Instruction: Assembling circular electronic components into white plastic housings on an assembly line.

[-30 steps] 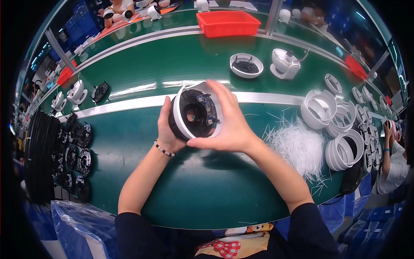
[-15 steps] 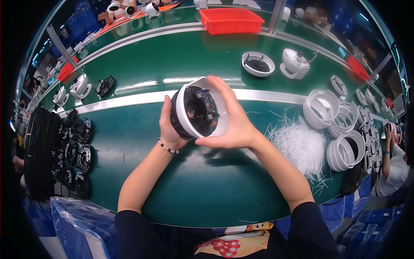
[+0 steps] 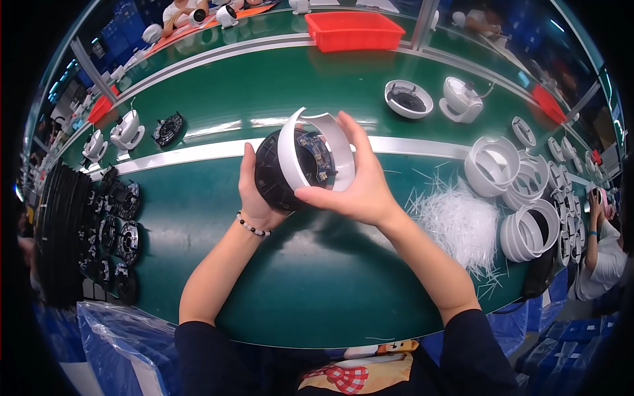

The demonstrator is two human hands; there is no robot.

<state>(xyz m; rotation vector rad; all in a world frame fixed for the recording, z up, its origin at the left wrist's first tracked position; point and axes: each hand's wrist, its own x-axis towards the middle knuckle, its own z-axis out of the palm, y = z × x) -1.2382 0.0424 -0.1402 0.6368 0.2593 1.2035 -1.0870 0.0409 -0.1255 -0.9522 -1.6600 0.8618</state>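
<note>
My left hand (image 3: 257, 195) grips a round black base (image 3: 272, 173) with a blue circuit board (image 3: 316, 153) on its inner side. My right hand (image 3: 360, 185) holds a white ring-shaped housing (image 3: 290, 148), thumb on its near edge and fingers round its far side. Tilted, the housing stands partly in front of the black base, and the board shows through its opening. Whether the two parts touch is hidden. Both hands are above the middle of the green table (image 3: 277, 284).
At left stand stacked black discs (image 3: 63, 231) and several black bases (image 3: 129, 241). To the right lie a pile of thin white strips (image 3: 459, 221) and several white housings (image 3: 528, 231). Across a metal rail, the green belt (image 3: 264, 86) carries white camera units (image 3: 459, 99); a red bin (image 3: 356, 32) stands beyond.
The white housing has turned and shifted right relative to the black base, exposing more of the base's face. The pieces on the belt have drifted right.
</note>
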